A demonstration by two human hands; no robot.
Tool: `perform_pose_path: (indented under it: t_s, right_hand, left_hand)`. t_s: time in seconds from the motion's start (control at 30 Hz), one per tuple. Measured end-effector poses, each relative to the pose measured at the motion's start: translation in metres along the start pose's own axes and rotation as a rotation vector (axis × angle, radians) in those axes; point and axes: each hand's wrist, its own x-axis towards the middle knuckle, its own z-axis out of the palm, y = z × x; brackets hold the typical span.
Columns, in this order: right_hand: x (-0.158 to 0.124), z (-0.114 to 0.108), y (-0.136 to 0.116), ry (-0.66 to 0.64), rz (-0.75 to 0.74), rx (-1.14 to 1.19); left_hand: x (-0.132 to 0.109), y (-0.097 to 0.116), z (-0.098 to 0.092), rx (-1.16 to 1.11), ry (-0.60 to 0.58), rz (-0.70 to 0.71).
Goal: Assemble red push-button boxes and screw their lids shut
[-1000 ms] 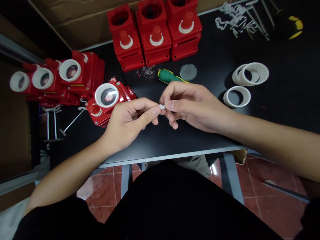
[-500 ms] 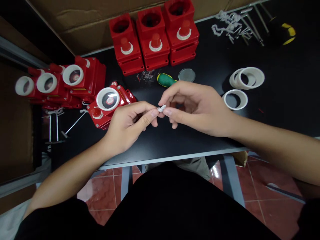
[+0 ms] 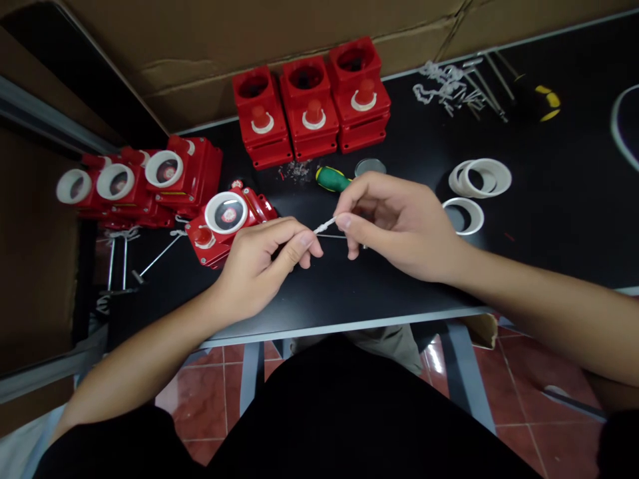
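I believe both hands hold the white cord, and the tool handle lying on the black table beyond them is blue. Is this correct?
Not entirely: the handle is green with yellow, not blue, as the head view shows. The rest is right: the left hand and right hand hold the white cord, and the handle lies on the black table beyond them.

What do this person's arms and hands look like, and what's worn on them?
The left hand and right hand are both ungloved, with ordinary human fingers. The forearms are uncovered, with no watch, bracelet or cable in sight. Black sleeves, seemingly short, match the black top.
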Motion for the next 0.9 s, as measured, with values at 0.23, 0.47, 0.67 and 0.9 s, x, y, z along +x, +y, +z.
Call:
perform_pose_path:
  t_s: [0.23,0.47,0.67,0.9]
  right_hand:
    - [-0.003,0.004,-0.004,0.019,0.056,0.067]
    - [-0.005,0.003,0.003,-0.086,-0.106,-0.17]
    - [-0.004,0.003,0.007,-0.105,-0.345,-0.4]
    - [-0.004,0.005,0.004,-0.058,-0.342,-0.392]
  left_hand:
    - [-0.001,0.003,-0.001,0.032,-0.008,0.021]
    - [-0.002,-0.002,0.0,0.038,-0.035,0.098]
    - [-0.002,-0.003,0.0,0.065,-0.068,0.145]
    - [-0.002,-0.001,-0.002,0.111,-0.059,0.174]
